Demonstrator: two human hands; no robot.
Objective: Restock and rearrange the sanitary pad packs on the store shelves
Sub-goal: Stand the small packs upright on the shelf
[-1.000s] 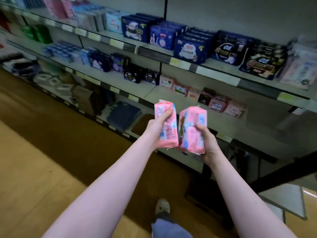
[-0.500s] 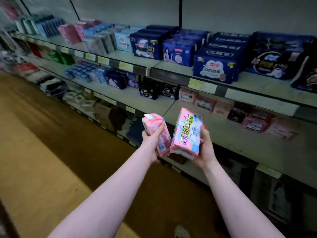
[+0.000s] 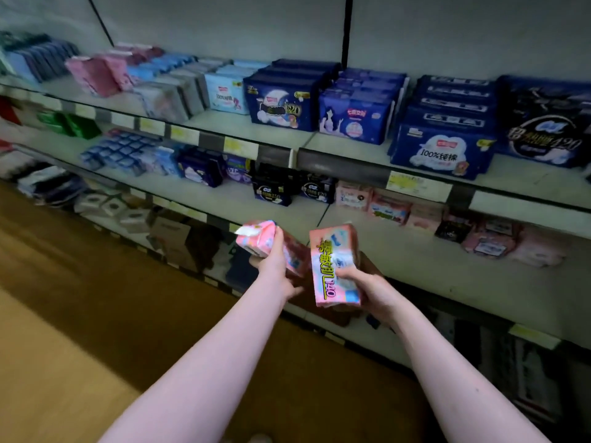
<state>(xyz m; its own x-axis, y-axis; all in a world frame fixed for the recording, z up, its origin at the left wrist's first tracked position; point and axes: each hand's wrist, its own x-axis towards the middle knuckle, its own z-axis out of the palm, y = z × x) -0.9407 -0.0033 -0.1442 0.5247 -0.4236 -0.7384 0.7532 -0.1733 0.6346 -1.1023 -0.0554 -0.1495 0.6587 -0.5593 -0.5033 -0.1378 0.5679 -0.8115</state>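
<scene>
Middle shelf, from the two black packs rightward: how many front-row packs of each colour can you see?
Black or dark packs: 3
Pink packs: 5 (the far-right ones are blurred)
Total: 8

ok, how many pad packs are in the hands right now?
2. One pink pack in the left hand, tilted; one yellow-lettered pack in the right hand, just right of it. Another tucked behind either can't be ruled out.
</scene>
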